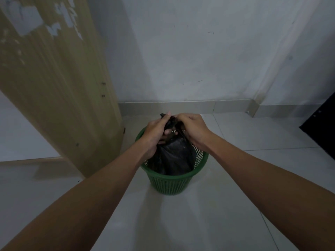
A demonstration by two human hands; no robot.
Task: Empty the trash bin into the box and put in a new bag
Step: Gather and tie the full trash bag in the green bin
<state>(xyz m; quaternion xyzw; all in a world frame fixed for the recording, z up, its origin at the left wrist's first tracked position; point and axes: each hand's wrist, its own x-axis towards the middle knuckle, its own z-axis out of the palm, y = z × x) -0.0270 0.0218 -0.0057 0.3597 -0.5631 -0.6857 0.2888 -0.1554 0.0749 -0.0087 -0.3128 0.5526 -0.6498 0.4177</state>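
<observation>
While the black bag (172,156) sits inside the green mesh bin (170,180) on the tiled floor (199,223), its gathered neck is gripped by both hands: the left hand (156,131) is closed around the bunched plastic, and the right hand (192,129) is pinched shut on it from the other side. If the neck is pulled off-centre, the light bin could be tipped, or the thin plastic torn on the mesh. What the bag contains is hidden, no box is seen, and the fingertips are lost in dark folds.
</observation>
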